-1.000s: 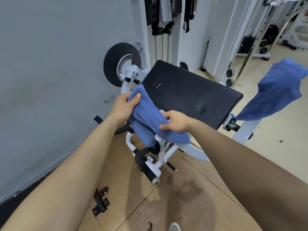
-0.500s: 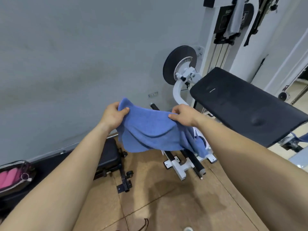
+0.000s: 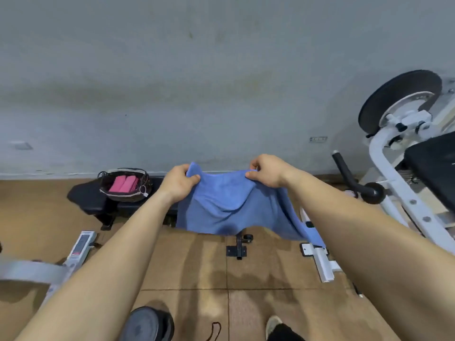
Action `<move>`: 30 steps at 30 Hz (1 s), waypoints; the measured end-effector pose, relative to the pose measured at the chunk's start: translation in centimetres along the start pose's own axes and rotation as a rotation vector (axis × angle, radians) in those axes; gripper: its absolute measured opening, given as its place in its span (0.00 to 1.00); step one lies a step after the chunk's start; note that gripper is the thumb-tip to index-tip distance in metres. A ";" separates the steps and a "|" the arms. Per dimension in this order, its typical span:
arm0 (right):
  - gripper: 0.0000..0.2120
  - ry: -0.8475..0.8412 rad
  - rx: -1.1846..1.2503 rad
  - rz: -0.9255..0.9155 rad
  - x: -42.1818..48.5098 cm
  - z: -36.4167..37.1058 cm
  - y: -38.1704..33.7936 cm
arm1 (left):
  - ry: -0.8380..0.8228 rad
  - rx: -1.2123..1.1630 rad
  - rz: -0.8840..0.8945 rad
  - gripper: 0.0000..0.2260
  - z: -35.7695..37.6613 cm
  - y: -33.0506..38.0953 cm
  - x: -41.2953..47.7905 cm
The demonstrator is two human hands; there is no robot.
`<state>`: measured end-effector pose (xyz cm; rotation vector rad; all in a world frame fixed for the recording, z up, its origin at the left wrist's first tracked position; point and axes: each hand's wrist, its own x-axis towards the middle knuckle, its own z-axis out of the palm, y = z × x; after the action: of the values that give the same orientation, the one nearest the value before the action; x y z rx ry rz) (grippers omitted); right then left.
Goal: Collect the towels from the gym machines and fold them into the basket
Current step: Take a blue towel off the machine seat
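A blue towel [image 3: 229,210] hangs spread in the air in front of me. My left hand [image 3: 178,182] pinches its upper left corner and my right hand [image 3: 267,169] pinches its upper right edge. The cloth sags between the two hands and trails down to the right. To the left, a dark wicker basket [image 3: 115,195] sits on a black flat bench [image 3: 83,195] by the wall. Folded pink towels [image 3: 124,184] lie inside the basket.
A white gym machine [image 3: 403,183] with a black disc and a black pad stands at the right. Its white foot [image 3: 320,262] reaches onto the brown floor below the towel. Another grey machine part [image 3: 32,270] lies low at the left. A grey wall fills the back.
My view has swung left from the white machine to the wall and bench, so the basket now shows. Both hands still hold the blue towel, now spread wider between them.
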<state>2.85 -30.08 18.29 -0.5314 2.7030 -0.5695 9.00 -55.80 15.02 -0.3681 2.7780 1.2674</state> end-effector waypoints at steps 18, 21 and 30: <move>0.11 -0.283 0.033 -0.177 27.6 10.8 -11.7 | 0.088 0.049 -0.328 0.15 -12.2 -16.6 13.5; 0.12 -0.309 0.066 -0.132 32.5 10.7 -10.7 | 0.033 0.155 -0.347 0.14 -13.6 -17.2 18.4; 0.10 -0.488 0.036 -0.041 40.0 10.4 -7.4 | 0.020 0.181 -0.222 0.05 -17.0 -18.6 31.3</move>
<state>-26.07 -56.42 3.11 -0.6247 2.2209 -0.4297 -16.15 -86.25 7.52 -0.6553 2.7452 0.9608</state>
